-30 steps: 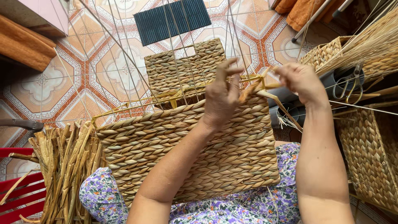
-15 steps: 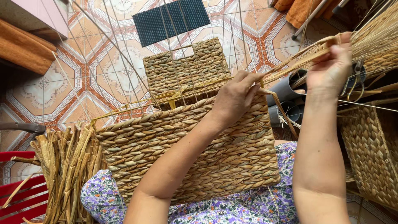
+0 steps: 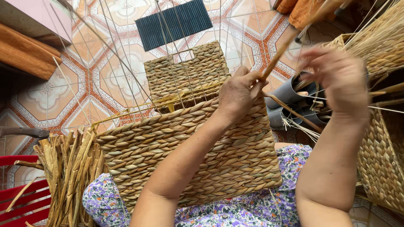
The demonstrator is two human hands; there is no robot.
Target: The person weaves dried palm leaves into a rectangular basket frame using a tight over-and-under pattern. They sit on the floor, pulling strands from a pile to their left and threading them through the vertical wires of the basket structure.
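Observation:
A half-woven straw basket [image 3: 189, 155] lies on my lap, with bare wire frame rods [image 3: 126, 63] sticking out past its woven part. My left hand [image 3: 240, 94] rests on the basket's upper edge and pinches a long flat straw strand [image 3: 280, 54] that runs up to the right. My right hand [image 3: 336, 77] hovers to the right of the basket, near that strand. It is blurred, so its grip is unclear. A second loose strand [image 3: 294, 113] trails down to the right from under my left hand.
A bundle of dried straw [image 3: 67, 168] stands at the left beside a red plastic seat [image 3: 21, 197]. Grey pipes [image 3: 290, 92], a finished woven basket [image 3: 378, 164] and thin reeds [image 3: 378, 38] are at the right. A dark slatted mat [image 3: 174, 21] lies on the patterned tile floor.
My right hand has dropped from high at the upper right to a spot nearer the basket, now blurred. The strand now points straight up to the right. My left hand stays at the edge.

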